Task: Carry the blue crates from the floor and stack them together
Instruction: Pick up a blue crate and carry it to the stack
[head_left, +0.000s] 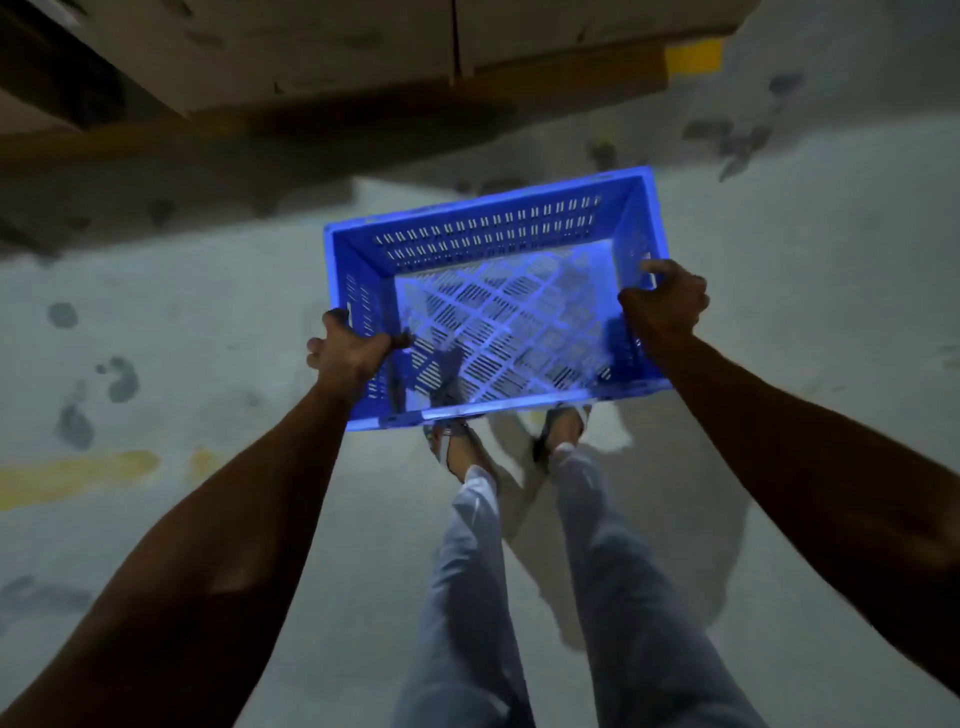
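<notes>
Blue crate (498, 301) hangs above the floor (805, 312), both hands gripping its short sides: left (349, 353), right (667, 301).

— What colour's the crate (488, 306)?
— Bright blue, slotted walls, a diamond lattice base.
— The floor (805, 291)?
— Pale grey, dark blotches, worn yellow paint (78, 475). Trousers (597, 597) light grey.

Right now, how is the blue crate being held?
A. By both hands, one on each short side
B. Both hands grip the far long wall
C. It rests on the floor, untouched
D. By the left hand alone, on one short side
A: the left hand and the right hand each grip a short side of the blue crate, which hangs above the floor.
</notes>
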